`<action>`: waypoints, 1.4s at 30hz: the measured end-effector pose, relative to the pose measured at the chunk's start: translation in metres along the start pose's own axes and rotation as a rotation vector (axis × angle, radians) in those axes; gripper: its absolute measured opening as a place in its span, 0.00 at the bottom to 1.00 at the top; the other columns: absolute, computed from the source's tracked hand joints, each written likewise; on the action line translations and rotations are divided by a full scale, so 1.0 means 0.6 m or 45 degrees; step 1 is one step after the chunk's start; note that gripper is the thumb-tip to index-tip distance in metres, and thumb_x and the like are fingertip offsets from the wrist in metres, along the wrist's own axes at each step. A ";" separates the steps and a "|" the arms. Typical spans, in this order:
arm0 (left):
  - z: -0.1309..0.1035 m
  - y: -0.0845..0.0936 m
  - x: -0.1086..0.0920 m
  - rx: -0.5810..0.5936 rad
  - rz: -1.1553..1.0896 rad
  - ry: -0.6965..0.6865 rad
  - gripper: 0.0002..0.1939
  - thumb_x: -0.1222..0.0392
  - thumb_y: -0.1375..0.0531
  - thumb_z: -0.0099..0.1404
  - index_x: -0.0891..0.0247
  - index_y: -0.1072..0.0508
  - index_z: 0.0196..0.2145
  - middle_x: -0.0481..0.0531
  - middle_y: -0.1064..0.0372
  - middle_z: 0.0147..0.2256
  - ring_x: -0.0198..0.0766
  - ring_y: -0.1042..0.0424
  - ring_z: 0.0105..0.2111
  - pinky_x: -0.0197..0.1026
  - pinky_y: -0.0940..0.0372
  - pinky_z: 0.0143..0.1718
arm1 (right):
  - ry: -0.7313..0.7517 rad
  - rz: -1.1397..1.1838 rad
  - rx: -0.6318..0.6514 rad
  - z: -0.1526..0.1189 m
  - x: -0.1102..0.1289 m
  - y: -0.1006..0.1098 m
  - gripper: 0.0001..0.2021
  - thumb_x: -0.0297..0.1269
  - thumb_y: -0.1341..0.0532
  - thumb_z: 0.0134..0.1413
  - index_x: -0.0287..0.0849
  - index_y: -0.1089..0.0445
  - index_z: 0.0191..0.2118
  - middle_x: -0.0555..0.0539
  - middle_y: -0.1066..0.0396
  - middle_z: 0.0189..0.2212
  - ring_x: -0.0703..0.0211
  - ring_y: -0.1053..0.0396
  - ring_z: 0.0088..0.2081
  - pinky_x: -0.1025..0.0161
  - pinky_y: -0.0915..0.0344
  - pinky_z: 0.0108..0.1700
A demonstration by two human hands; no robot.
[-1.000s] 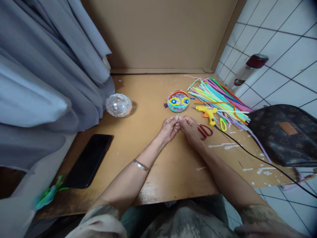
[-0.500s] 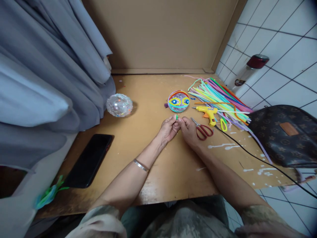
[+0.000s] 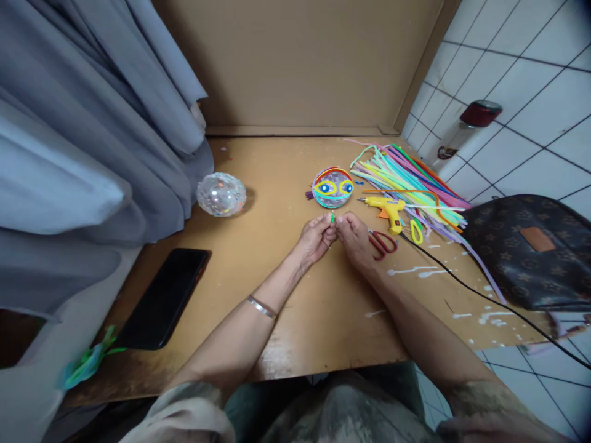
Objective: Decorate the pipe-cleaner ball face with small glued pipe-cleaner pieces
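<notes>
My left hand [image 3: 317,236] is closed, pinching a small green piece of pipe cleaner [image 3: 332,218] between thumb and fingertips. Against it, my right hand [image 3: 354,240] has its fingers bent and pressed together at the green piece; whether it grips the piece is hidden. Just beyond both hands sits a clear ball with a face [image 3: 332,188], trimmed with yellow-ringed blue eyes and red, yellow and turquoise strips. Red-handled scissors [image 3: 383,245] lie beside my right hand, their blades mostly covered by it.
A yellow glue gun [image 3: 388,211] with a black cord lies right of the hands. Behind it spreads a pile of coloured pipe cleaners [image 3: 406,175]. A clear ball [image 3: 221,194] and a black phone [image 3: 162,299] are at left; a brown patterned bag [image 3: 530,258] and a bottle [image 3: 462,135] stand right.
My fingertips have shifted slightly around the green piece, which now sits a little farther right. My right hand covers more of the scissors' blades.
</notes>
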State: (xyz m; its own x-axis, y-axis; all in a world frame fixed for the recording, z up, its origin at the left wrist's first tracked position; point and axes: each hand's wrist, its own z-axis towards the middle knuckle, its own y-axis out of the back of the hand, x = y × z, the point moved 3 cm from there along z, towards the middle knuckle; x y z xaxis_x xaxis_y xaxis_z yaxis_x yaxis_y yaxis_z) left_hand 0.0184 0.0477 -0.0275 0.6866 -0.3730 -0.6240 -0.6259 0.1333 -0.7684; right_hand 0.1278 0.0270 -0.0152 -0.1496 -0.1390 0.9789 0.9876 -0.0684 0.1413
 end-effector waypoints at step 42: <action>-0.005 -0.007 -0.006 -0.055 0.166 -0.154 0.22 0.50 0.25 0.57 0.64 0.33 0.24 0.40 0.42 0.17 0.25 0.42 0.18 0.33 0.40 0.23 | 0.012 0.154 -0.027 0.004 -0.001 -0.012 0.26 0.66 0.35 0.51 0.46 0.35 0.25 0.55 0.38 0.18 0.65 0.44 0.23 0.65 0.46 0.27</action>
State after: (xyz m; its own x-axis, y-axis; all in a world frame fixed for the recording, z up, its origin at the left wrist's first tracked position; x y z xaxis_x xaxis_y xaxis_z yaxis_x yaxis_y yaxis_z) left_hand 0.0174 0.0457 -0.0215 0.6362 -0.2417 -0.7327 -0.7262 0.1331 -0.6745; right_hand 0.1209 0.0297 -0.0163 -0.0298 -0.1570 0.9871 0.9973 -0.0711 0.0188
